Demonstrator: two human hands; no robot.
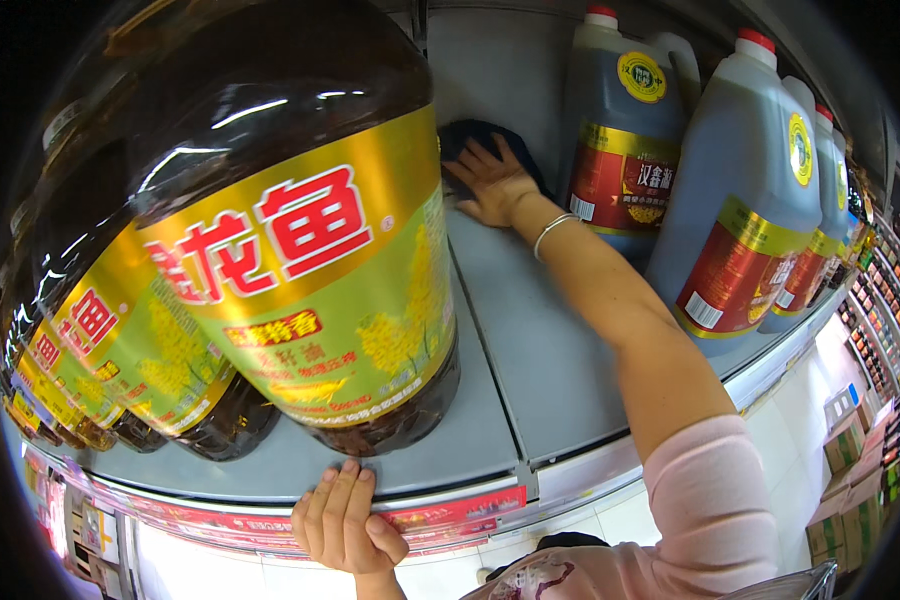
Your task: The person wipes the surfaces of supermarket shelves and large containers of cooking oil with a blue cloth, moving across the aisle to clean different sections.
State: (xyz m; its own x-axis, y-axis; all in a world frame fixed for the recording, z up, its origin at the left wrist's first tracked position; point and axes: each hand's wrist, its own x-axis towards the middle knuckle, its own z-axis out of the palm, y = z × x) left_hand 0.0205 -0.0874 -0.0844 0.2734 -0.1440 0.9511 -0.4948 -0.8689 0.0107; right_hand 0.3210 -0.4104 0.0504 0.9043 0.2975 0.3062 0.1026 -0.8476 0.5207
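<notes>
My right hand (pixel 493 178) lies with fingers spread on a dark cloth (pixel 521 154), pressing it flat towards the back of a grey metal shelf (pixel 562 375). A bracelet (pixel 551 234) circles that wrist. My left hand (pixel 349 517) rests on the shelf's front edge with its fingers close together, just below a large dark oil bottle (pixel 307 292) with a yellow and green label. It holds no loose object that I can see. To the right of the cloth stands a plastic jug of dark liquid (pixel 622 135) with a red cap and a red label.
More dark oil bottles (pixel 172 360) stand in a row at the left. Another large jug (pixel 742 202) stands near the shelf's right front. A red price strip (pixel 457 514) runs along the front edge. Cartons (pixel 855 510) and stocked shelves (pixel 881 300) are beyond, across a tiled floor.
</notes>
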